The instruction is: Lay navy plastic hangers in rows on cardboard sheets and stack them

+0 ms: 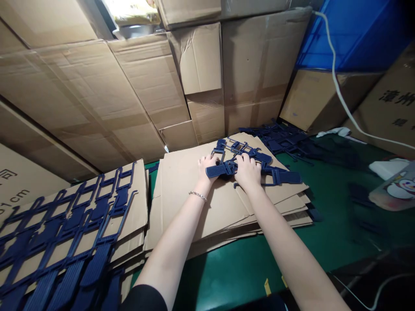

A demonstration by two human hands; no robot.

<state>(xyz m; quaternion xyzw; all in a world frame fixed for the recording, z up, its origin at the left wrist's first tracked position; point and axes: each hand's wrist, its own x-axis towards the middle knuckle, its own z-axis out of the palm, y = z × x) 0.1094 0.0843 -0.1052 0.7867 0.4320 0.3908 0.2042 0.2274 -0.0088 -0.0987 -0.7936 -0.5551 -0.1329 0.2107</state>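
Both my hands are at a small group of dark blue plastic frames on a stack of flat cardboard sheets (181,194). My left hand (206,167), with a chain bracelet at the wrist, is closed on a frame with a ribbed paddle end (215,171). Close to its right, my right hand (249,173) has its fingers curled over the same group; exactly which piece each fingertip grips is partly hidden. A second ribbed paddle (288,176) sticks out to the right of that hand. Thin-barred frames (241,144) lie just beyond my fingers.
On the left, similar blue frames (74,220) lie in a row on another cardboard stack. A loose pile of blue parts (282,138) sits at the back right of the green table (327,185). Cardboard boxes (136,82) wall the back. A printed cup (397,190) stands right.
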